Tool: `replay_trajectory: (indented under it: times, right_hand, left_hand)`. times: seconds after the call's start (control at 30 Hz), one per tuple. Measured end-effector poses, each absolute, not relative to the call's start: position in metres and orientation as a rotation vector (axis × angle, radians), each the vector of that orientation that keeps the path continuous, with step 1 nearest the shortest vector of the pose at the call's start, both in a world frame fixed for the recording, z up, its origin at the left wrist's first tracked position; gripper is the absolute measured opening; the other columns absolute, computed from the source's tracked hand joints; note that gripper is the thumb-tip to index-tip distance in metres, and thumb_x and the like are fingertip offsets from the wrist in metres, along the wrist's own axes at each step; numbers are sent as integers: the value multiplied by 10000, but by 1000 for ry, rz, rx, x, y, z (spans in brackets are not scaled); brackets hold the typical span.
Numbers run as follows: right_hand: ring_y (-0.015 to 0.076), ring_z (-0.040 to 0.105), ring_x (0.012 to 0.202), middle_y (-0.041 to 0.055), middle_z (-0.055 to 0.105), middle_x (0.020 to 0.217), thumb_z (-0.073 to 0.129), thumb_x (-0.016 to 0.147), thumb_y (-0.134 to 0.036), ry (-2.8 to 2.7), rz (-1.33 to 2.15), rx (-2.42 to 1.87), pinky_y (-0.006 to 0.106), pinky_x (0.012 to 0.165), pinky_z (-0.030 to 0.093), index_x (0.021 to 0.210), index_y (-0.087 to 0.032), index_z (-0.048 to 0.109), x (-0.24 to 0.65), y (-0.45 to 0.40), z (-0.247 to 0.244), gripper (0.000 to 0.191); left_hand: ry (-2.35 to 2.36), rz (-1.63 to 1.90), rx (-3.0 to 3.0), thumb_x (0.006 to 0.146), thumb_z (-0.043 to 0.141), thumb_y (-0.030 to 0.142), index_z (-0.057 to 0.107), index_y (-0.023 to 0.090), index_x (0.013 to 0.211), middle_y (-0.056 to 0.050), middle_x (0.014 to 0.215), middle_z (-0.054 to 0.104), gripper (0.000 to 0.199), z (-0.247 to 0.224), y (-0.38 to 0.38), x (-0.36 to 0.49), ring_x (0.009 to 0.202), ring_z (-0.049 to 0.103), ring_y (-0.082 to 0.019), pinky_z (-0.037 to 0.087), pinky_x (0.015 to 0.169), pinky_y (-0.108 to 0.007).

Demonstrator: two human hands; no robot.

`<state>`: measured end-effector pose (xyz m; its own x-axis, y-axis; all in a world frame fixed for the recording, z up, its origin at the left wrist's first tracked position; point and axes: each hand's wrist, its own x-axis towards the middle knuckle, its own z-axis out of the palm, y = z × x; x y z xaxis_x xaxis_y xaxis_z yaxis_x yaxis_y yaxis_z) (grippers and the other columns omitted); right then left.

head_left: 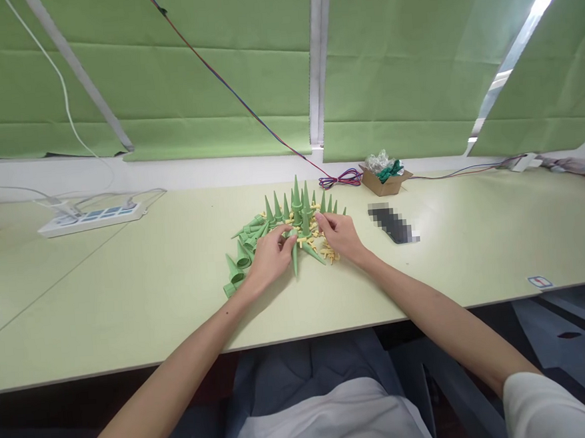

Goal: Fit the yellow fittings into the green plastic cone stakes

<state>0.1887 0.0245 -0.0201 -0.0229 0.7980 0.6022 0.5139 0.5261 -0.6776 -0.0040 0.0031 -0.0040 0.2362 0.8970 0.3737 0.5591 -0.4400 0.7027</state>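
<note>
Green blinds (203, 85) hang behind the pale tabletop (168, 308). Toward its back edge sit a power strip (92, 221), at left, a coiled cable (340, 178) and a cardboard box (384, 186) holding clear plastic (377, 160) and green material (391, 171); a pixelated dark object (393, 224) lies nearer, right of centre. Green cones (297, 195) and yellow pieces (330, 254) crowd the tabletop's middle. Among them, the left hand (273, 252) pinches one cone (295, 262); whether the right hand's (342, 237) close fingertips hold anything, I cannot tell.

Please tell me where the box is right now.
In the head view, the box stands right of centre on the far side of the table, just right of the coiled wire and beyond the right hand.
</note>
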Motion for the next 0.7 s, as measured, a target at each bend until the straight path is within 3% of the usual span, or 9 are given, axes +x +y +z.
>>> replay_trajectory:
  times: [0.23,0.37,0.57,0.7]
  right_hand:
    - [108,345,509,-43,380,510,412,983,-504,-1738,286,-1152,258,556,285,592,-191,492,191,29,-24,508]
    - [115,425,523,-31,493,542,469,964,-421,-1743,313,-1188,248,573,339,642,-192,534,193,32,-26,400]
    - [150,617,662,35,706,771,512,914,-231,-1814,313,-1241,266,682,462,858,-177,662,197,40,-33,169]
    - [190,671,799,69,747,913,540,884,-155,-1873,233,-1285,308,765,503,947,-174,689,199,43,-36,163]
  left_hand:
    - [1355,932,2301,931,500,375,684,159,1049,-23,599,630,307,-10,4,-3,513,524,-194,388,605,-313]
    - [1315,882,2342,939,488,372,683,158,1030,-29,590,626,303,-15,5,-2,501,533,-200,382,582,-312]
    - [1358,720,2436,943,468,329,660,171,802,-29,529,544,285,-16,4,-2,474,482,-192,334,556,-305]
    - [1374,694,2448,942,471,312,664,169,840,-31,537,534,260,-18,4,-2,482,485,-202,314,546,-300]
